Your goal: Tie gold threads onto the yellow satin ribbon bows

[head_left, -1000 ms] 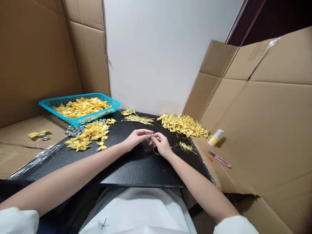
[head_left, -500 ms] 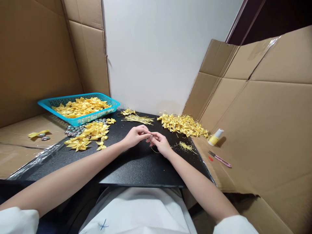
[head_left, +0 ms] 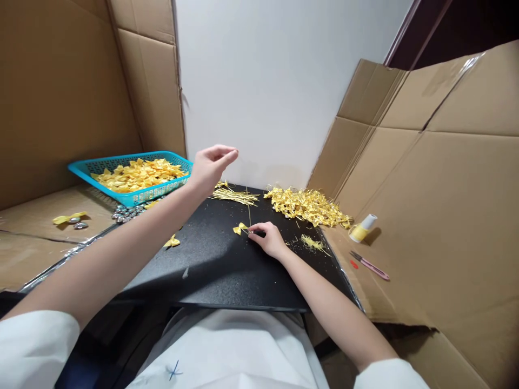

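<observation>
My left hand [head_left: 214,166] is raised above the table against the pale wall, thumb and fingers pinched together. A thin yellow cord [head_left: 248,208] runs upward towards its fingertips, and its upper end fades against the wall. Low over the black table, my right hand [head_left: 268,239] pinches the lower part of this cord, with a small shiny spot at the fingertips. Just left of those fingertips is a yellow ribbon bow [head_left: 240,229], apparently joined to the cord.
A blue basket [head_left: 133,200] of yellow bows stands at left, with silvery beads [head_left: 126,213] before it. Cut cords [head_left: 235,195] and a heap of corded bows [head_left: 308,207] lie at the back. Thread scraps [head_left: 312,243], a thread spool [head_left: 362,229] and pink-handled snips [head_left: 371,266] are at right.
My left hand has left my right hand and risen up and to the left, the cord stretching between them. A yellow bow now shows beside my right fingertips.
</observation>
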Demonstrator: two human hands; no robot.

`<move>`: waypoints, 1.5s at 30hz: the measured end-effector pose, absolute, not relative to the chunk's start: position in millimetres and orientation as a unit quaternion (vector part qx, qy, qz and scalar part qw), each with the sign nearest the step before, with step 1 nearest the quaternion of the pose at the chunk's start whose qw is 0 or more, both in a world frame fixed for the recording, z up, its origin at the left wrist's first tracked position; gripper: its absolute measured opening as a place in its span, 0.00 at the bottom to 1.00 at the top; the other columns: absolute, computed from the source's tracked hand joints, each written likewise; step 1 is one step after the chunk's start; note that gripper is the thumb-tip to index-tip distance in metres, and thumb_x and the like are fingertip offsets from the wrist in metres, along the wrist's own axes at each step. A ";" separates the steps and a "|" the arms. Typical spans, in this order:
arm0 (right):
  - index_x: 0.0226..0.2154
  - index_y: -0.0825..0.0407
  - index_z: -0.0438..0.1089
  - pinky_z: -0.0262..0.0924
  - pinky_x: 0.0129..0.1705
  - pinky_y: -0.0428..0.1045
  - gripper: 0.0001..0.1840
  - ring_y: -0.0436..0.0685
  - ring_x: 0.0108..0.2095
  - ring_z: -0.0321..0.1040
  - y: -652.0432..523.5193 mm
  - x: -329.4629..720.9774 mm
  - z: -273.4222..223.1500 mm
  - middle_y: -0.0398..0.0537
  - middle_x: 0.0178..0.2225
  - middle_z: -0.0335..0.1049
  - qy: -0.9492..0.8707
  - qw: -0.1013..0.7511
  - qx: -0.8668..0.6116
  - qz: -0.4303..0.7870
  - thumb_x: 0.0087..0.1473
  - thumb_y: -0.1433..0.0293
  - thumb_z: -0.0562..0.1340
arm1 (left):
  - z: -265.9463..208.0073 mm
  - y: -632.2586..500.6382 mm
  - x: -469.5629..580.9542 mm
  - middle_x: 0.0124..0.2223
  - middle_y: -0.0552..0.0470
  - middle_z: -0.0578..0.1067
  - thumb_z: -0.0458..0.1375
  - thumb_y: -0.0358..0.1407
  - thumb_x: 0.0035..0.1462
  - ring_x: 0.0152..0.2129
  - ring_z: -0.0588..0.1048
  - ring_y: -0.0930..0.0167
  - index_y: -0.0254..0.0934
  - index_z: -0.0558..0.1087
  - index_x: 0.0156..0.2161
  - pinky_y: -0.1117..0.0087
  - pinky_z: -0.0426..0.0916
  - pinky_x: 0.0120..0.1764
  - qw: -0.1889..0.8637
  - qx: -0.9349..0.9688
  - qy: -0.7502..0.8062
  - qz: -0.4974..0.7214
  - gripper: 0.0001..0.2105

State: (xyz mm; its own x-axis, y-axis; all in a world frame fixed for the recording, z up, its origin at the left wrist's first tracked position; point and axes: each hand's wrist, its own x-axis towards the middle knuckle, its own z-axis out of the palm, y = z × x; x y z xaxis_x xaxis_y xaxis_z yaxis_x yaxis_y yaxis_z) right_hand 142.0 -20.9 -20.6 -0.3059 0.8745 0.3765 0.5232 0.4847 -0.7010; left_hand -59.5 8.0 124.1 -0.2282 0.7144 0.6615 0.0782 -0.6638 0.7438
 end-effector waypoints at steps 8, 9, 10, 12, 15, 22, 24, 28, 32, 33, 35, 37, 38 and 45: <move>0.33 0.48 0.77 0.56 0.52 0.55 0.09 0.57 0.43 0.69 -26.3 141.9 -16.5 0.45 0.39 0.77 -0.794 0.368 -0.431 0.221 0.45 0.72 0.68 | 169.8 8.1 -27.3 0.25 0.53 0.73 0.63 0.36 0.49 0.22 0.66 0.76 0.33 0.78 0.33 0.73 0.58 0.26 0.182 0.671 0.321 0.643 0.07; 0.36 0.48 0.76 0.56 0.53 0.55 0.13 0.58 0.46 0.67 -27.7 144.2 -13.2 0.46 0.41 0.76 -0.792 0.376 -0.428 0.220 0.43 0.71 0.70 | 168.0 3.4 -23.3 0.26 0.52 0.74 0.63 0.36 0.50 0.23 0.66 0.76 0.33 0.78 0.32 0.73 0.58 0.26 0.183 0.689 0.318 0.625 0.07; 0.39 0.47 0.76 0.56 0.53 0.56 0.19 0.59 0.48 0.66 -29.0 147.0 -8.7 0.47 0.43 0.75 -0.787 0.388 -0.425 0.223 0.41 0.70 0.71 | 165.5 -1.7 -19.4 0.28 0.51 0.74 0.63 0.37 0.50 0.23 0.67 0.76 0.34 0.78 0.32 0.73 0.59 0.27 0.186 0.711 0.314 0.602 0.08; 0.46 0.45 0.73 0.58 0.51 0.56 0.26 0.60 0.51 0.63 -31.0 153.3 3.1 0.47 0.49 0.72 -0.766 0.434 -0.404 0.249 0.41 0.65 0.71 | 159.0 -12.1 -12.0 0.30 0.50 0.75 0.63 0.38 0.49 0.24 0.67 0.76 0.33 0.78 0.31 0.73 0.59 0.27 0.194 0.767 0.301 0.532 0.08; 0.49 0.45 0.69 0.62 0.48 0.54 0.24 0.58 0.48 0.66 -32.4 161.2 22.5 0.48 0.50 0.71 -0.706 0.539 -0.339 0.310 0.49 0.57 0.65 | 147.9 -22.8 -2.3 0.32 0.49 0.76 0.62 0.38 0.49 0.25 0.68 0.76 0.34 0.78 0.31 0.73 0.60 0.27 0.203 0.842 0.278 0.416 0.09; 0.42 0.50 0.73 0.65 0.44 0.52 0.22 0.57 0.40 0.71 -32.4 165.2 37.2 0.49 0.37 0.75 -0.645 0.617 -0.308 0.329 0.52 0.52 0.62 | 125.6 -24.1 6.7 0.32 0.49 0.74 0.61 0.39 0.50 0.25 0.68 0.74 0.34 0.78 0.30 0.72 0.61 0.28 0.217 0.864 0.284 0.354 0.10; 0.33 0.51 0.75 0.66 0.43 0.52 0.20 0.56 0.35 0.72 -32.6 166.0 37.1 0.48 0.31 0.76 -0.658 0.598 -0.312 0.336 0.52 0.52 0.62 | 121.7 -24.0 4.3 0.32 0.48 0.75 0.61 0.41 0.50 0.25 0.70 0.74 0.34 0.78 0.30 0.72 0.62 0.29 0.240 0.859 0.285 0.352 0.11; 0.30 0.50 0.75 0.66 0.39 0.52 0.18 0.55 0.30 0.71 -33.1 167.3 37.3 0.46 0.27 0.75 -0.652 0.595 -0.317 0.346 0.48 0.53 0.65 | 103.1 -22.1 -11.1 0.34 0.49 0.77 0.60 0.44 0.49 0.28 0.72 0.72 0.35 0.76 0.38 0.73 0.63 0.30 0.262 0.853 0.331 0.307 0.15; 0.28 0.51 0.74 0.64 0.36 0.51 0.16 0.53 0.28 0.69 -33.3 166.4 34.3 0.44 0.24 0.72 -0.647 0.592 -0.329 0.350 0.50 0.55 0.63 | 63.4 -18.3 -33.1 0.24 0.50 0.75 0.62 0.48 0.42 0.22 0.71 0.69 0.35 0.75 0.26 0.72 0.58 0.24 0.178 0.816 0.531 0.144 0.15; 0.26 0.51 0.73 0.63 0.35 0.50 0.16 0.53 0.27 0.69 -33.4 165.8 32.8 0.44 0.23 0.71 -0.656 0.581 -0.332 0.348 0.51 0.55 0.62 | 53.6 -18.2 -36.6 0.22 0.50 0.74 0.61 0.50 0.42 0.22 0.71 0.68 0.35 0.74 0.22 0.72 0.57 0.23 0.172 0.811 0.551 0.096 0.17; 0.21 0.51 0.69 0.61 0.33 0.49 0.18 0.51 0.25 0.66 -33.9 164.2 29.0 0.43 0.20 0.68 -0.681 0.553 -0.342 0.337 0.53 0.57 0.60 | 38.3 -19.4 -39.5 0.22 0.50 0.75 0.61 0.51 0.41 0.22 0.71 0.68 0.37 0.74 0.20 0.71 0.56 0.23 0.168 0.804 0.566 0.064 0.17; 0.18 0.51 0.65 0.57 0.31 0.48 0.20 0.50 0.23 0.62 -34.0 162.5 24.1 0.42 0.18 0.64 -0.703 0.528 -0.355 0.320 0.54 0.58 0.57 | 30.1 -21.5 -38.0 0.23 0.50 0.76 0.62 0.49 0.40 0.23 0.72 0.68 0.38 0.75 0.21 0.72 0.56 0.23 0.164 0.802 0.570 0.072 0.15; 0.17 0.51 0.63 0.56 0.31 0.48 0.21 0.50 0.22 0.60 -33.8 161.7 21.2 0.41 0.17 0.62 -0.712 0.516 -0.359 0.312 0.55 0.58 0.57 | 28.2 -22.5 -36.5 0.23 0.51 0.76 0.63 0.47 0.40 0.23 0.73 0.68 0.39 0.75 0.21 0.73 0.57 0.24 0.164 0.802 0.569 0.080 0.13; 0.18 0.50 0.53 0.51 0.30 0.47 0.20 0.50 0.25 0.53 -30.4 155.0 1.9 0.39 0.20 0.53 -0.778 0.425 -0.381 0.262 0.59 0.62 0.50 | 18.2 -21.9 -38.6 0.25 0.53 0.78 0.59 0.37 0.43 0.23 0.73 0.70 0.38 0.76 0.25 0.74 0.62 0.28 0.224 0.813 0.491 0.220 0.06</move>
